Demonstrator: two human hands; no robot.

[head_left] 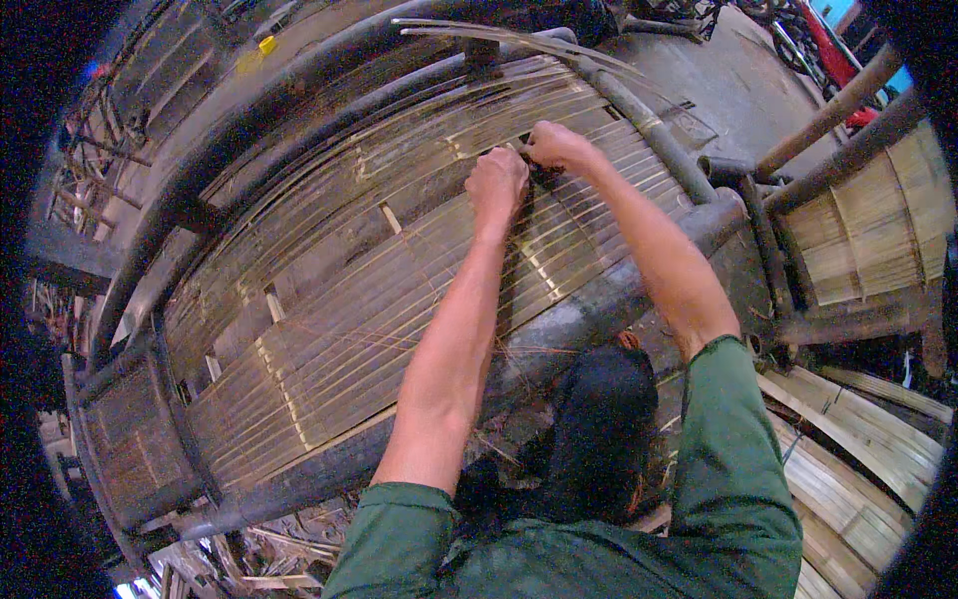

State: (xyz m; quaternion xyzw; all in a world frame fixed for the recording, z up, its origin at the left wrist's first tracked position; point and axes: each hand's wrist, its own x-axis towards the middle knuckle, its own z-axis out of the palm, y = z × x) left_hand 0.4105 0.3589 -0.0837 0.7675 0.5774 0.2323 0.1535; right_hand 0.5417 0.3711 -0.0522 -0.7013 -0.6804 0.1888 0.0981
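Note:
A long panel of narrow bamboo slats (349, 359) lies in front of me, set in a frame of thick dark bamboo poles (299, 461). Over its far right part my two hands meet, close together. My left hand (496, 186) is closed in a fist, knuckles up, low over the slats. Just to its right, my right hand (559, 148) is closed too, its fingertips beside the left hand. A small dark bit shows between them; what they grip is too small to make out. Thin reddish strands lie across the slats left of my left forearm.
Loose thin strips (519, 38) arch over the frame's far edge. More split bamboo slats (868, 439) lie at the lower right. A pale bamboo panel (878, 225) stands at the right, near crossing poles. A red motorbike (823, 55) is at the far right.

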